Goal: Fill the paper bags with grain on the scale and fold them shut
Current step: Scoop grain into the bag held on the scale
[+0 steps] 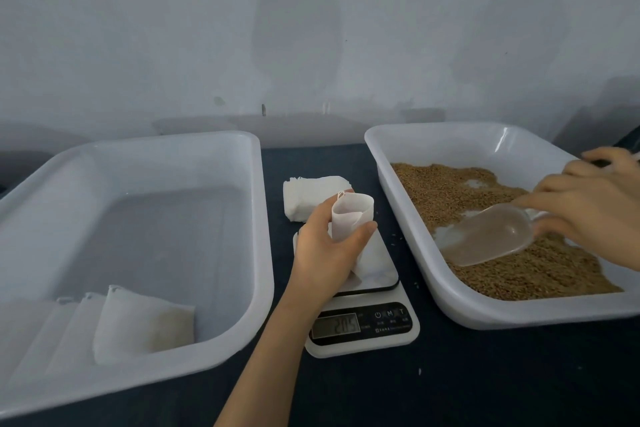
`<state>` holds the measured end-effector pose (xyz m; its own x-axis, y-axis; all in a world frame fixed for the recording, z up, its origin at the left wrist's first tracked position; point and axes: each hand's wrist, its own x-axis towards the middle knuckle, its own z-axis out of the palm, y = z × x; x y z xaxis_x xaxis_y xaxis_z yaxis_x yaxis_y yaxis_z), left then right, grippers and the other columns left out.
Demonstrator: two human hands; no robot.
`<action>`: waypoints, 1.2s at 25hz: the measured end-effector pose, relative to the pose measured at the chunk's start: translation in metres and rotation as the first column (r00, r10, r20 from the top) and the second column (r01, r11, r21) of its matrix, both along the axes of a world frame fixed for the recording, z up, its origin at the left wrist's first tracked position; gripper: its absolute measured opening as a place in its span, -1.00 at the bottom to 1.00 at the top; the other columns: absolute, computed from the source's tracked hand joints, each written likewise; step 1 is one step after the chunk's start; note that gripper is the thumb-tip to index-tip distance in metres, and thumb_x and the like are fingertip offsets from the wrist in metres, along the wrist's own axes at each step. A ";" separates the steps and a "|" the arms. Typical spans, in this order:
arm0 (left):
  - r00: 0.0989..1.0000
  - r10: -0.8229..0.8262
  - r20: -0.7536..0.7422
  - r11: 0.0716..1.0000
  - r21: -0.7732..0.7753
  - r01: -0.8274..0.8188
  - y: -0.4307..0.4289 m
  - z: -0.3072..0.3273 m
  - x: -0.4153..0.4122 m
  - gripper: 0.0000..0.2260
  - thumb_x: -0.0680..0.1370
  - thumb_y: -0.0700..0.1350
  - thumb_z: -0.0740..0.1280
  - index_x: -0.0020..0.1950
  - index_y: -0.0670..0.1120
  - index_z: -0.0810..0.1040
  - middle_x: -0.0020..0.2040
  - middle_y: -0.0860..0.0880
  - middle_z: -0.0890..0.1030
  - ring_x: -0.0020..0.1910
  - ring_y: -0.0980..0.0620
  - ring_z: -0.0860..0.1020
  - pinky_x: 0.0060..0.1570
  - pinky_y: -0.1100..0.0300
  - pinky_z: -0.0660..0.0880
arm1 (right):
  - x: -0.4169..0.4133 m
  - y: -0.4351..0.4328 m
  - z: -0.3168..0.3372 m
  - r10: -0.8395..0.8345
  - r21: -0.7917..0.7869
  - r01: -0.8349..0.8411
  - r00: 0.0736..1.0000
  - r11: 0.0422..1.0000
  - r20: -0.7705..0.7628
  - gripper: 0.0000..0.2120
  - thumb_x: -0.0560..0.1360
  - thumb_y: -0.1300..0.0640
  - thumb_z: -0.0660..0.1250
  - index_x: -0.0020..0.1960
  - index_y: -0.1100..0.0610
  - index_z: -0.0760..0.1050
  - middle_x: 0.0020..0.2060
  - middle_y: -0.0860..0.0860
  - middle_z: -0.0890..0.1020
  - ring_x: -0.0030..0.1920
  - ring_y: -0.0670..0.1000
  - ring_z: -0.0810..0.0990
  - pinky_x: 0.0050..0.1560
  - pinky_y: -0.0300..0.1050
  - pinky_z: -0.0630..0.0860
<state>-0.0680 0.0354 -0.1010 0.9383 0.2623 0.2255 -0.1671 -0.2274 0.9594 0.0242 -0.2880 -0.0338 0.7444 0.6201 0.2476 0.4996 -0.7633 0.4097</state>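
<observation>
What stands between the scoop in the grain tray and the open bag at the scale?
Only the grain tray's left wall rises between the scoop, in the right hand, and the bag; the scoop must pass over it. The left hand holds the bag's side, leaving its mouth open.

Left tray [267,270] and right tray [519,318] are showing glossy white plastic; scoop [491,236] is presenting clear, smooth plastic; paper bag [353,215] is appearing matt, creased.

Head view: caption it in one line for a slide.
Left hand holds an open paper bag over the scale while the right hand dips a clear scoop into the tray of grain.
</observation>
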 end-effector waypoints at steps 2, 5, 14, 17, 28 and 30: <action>1.000 0.001 -0.008 1.000 0.003 -0.001 0.000 0.000 0.000 -0.58 0.43 0.09 0.44 0.22 0.26 0.36 0.00 0.39 0.44 -0.03 0.37 0.47 -0.30 0.63 0.37 | -0.005 0.010 0.001 0.039 -0.021 -0.038 0.999 0.999 0.024 -0.43 0.42 -0.41 -0.12 -0.05 -0.19 0.58 -0.30 -0.17 0.63 -0.26 0.04 0.55 0.07 0.15 0.29; 1.000 0.002 -0.025 1.000 -0.005 -0.002 0.000 0.000 -0.001 -0.59 0.43 0.10 0.44 0.16 0.33 0.33 -0.02 0.40 0.44 -0.06 0.44 0.46 -0.33 0.63 0.36 | -0.015 0.020 0.004 0.058 -0.024 -0.058 0.998 0.998 0.027 -0.65 0.31 -0.36 0.24 -0.09 -0.20 0.63 -0.32 -0.25 0.60 -0.30 -0.05 0.53 0.02 -0.01 0.22; 0.999 0.013 -0.033 1.000 0.002 -0.013 0.000 -0.001 0.001 -0.56 0.43 0.10 0.43 0.25 0.26 0.36 0.00 0.37 0.44 -0.04 0.32 0.47 -0.36 0.61 0.37 | -0.021 0.012 0.006 -0.161 0.264 0.269 0.916 0.926 -0.368 -0.66 0.14 -0.33 0.27 -0.08 -0.52 0.40 -0.39 -0.55 0.38 -0.26 -0.35 0.39 0.00 -0.13 0.27; 0.999 0.019 -0.044 1.000 0.015 -0.018 0.000 -0.001 0.001 -0.53 0.42 0.13 0.42 0.30 0.25 0.37 0.03 0.35 0.45 -0.01 0.27 0.48 -0.33 0.56 0.37 | -0.020 0.007 0.003 -0.095 0.409 0.374 0.824 0.832 -0.559 -0.68 0.05 -0.33 0.33 -0.21 -0.58 0.44 -0.37 -0.60 0.46 -0.20 -0.35 0.48 -0.07 -0.17 0.38; 0.999 0.013 -0.033 0.999 0.033 -0.012 0.000 -0.002 0.001 -0.56 0.43 0.12 0.41 0.28 0.26 0.39 0.10 0.28 0.50 0.11 0.18 0.49 -0.21 0.49 0.42 | -0.018 0.015 -0.007 -0.080 0.287 0.195 0.927 0.938 -0.368 -0.66 0.19 -0.39 0.16 -0.04 -0.51 0.40 -0.25 -0.38 0.57 -0.14 -0.23 0.50 0.10 -0.10 0.23; 0.999 0.014 -0.033 0.999 0.030 -0.013 0.000 -0.003 0.001 -0.55 0.43 0.12 0.41 0.29 0.24 0.39 0.15 0.23 0.50 0.15 0.16 0.47 -0.11 0.46 0.40 | -0.021 0.017 -0.003 -0.066 0.355 0.237 0.900 0.904 -0.431 -0.64 0.16 -0.35 0.24 -0.04 -0.47 0.45 -0.20 -0.42 0.56 -0.12 -0.25 0.51 0.18 -0.08 0.34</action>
